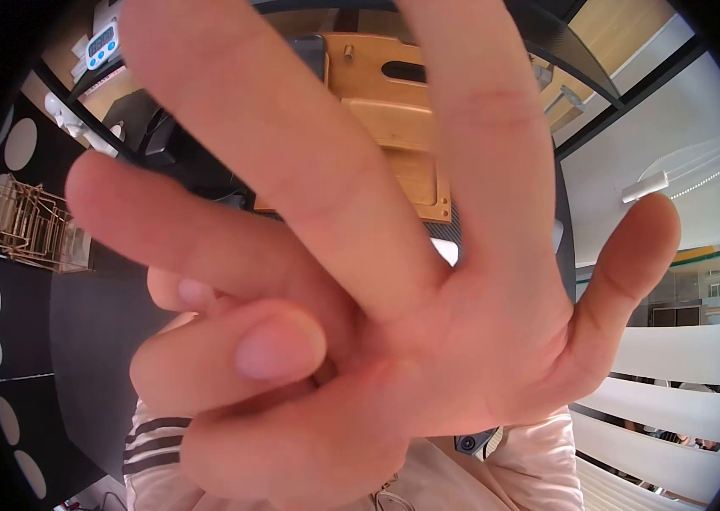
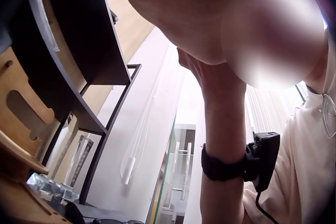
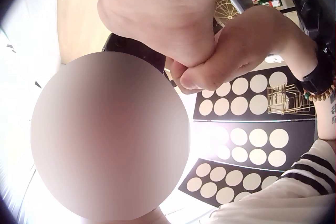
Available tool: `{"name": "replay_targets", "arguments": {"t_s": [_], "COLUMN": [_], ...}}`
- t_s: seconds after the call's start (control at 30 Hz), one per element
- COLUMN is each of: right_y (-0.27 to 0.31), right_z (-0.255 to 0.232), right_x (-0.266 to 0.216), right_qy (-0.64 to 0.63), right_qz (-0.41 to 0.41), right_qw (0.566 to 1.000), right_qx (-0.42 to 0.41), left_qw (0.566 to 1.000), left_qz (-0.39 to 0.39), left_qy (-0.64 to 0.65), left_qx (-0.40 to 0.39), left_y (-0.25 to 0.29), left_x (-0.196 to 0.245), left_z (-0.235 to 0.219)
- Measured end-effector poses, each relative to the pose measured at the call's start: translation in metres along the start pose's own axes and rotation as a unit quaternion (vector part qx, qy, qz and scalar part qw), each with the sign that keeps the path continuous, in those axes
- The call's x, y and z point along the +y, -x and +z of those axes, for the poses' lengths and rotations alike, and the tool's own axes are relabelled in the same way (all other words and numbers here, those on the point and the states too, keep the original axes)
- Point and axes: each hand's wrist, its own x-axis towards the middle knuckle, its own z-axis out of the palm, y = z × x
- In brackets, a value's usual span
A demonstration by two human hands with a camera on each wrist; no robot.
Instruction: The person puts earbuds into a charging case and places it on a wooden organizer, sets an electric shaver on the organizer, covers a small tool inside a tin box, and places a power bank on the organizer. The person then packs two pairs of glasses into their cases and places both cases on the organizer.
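A wooden stand (image 1: 368,68) with an oval cut-out has a black shelf unit (image 2: 79,3) rising behind it. Left of the stand are a white timer (image 1: 103,47) with blue buttons, a white figurine (image 1: 62,111) and, farther left, a gold wire rack (image 1: 28,226) and black panels (image 1: 19,328) with pale circles. Right of the stand hang a white cord weight (image 1: 645,186) and a beaded cord (image 1: 709,180).

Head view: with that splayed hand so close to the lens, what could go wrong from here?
First, the right hand covers much of the wooden board, so anything happening there might go unseen. Second, the left hand appears to grip the edge of the right hand, and the overlapping fingers could make contact hard to follow. Third, a cable hangs from the wrist camera in the left wrist view and might snag if the arms move.
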Motion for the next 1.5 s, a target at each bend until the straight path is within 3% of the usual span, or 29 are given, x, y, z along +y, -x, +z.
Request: {"name": "replay_targets", "arguments": {"t_s": [0.27,0.37,0.47,0.53,0.6,0.63,0.67,0.73,0.87,1.07,1.43,1.5], "right_y": [-0.002,-0.003,-0.003,-0.002,-0.001,0.0,0.002,0.005,0.007,0.01,0.013,0.013], "right_z": [0.0,-0.003,-0.008,-0.014,-0.02,-0.023,-0.025,-0.027,-0.03,-0.031,-0.034,-0.033], "right_x": [-0.003,-0.005,-0.006,-0.008,-0.009,-0.009,-0.008,-0.007,-0.005,-0.006,-0.007,-0.006], "right_qy": [-0.014,-0.02,-0.029,-0.034,-0.04,-0.043,-0.047,-0.055,-0.069,-0.086,-0.11,-0.115], "right_qz": [-0.025,-0.032,-0.038,-0.042,-0.045,-0.044,-0.043,-0.041,-0.04,-0.04,-0.048,-0.05], "right_qw": [1.0,0.999,0.999,0.999,0.998,0.998,0.998,0.997,0.996,0.995,0.992,0.992], "right_qx": [-0.002,-0.002,0.0,0.003,0.006,0.009,0.012,0.018,0.025,0.03,0.03,0.03], "left_qw": [0.982,0.965,0.943,0.935,0.942,0.924,0.922,0.937,0.921,0.942,0.878,0.884], "left_qz": [0.014,0.019,0.023,0.024,-0.155,-0.254,-0.256,-0.209,-0.245,-0.207,-0.097,-0.081], "left_qy": [-0.078,-0.108,-0.138,-0.145,-0.109,-0.183,-0.182,-0.087,-0.095,-0.181,-0.345,-0.335], "left_qx": [-0.172,-0.237,-0.302,-0.323,-0.276,-0.221,-0.224,-0.266,-0.289,-0.195,-0.315,-0.316], "left_y": [0.016,0.007,-0.016,-0.015,-0.025,-0.023,-0.019,-0.019,-0.027,-0.007,-0.008,-0.012], "left_x": [0.003,0.014,0.026,0.032,0.046,0.062,0.063,0.053,0.055,0.061,0.064,0.056], "left_z": [-0.009,-0.031,-0.085,-0.071,-0.034,-0.036,-0.043,-0.049,-0.042,-0.045,-0.038,-0.024]}}
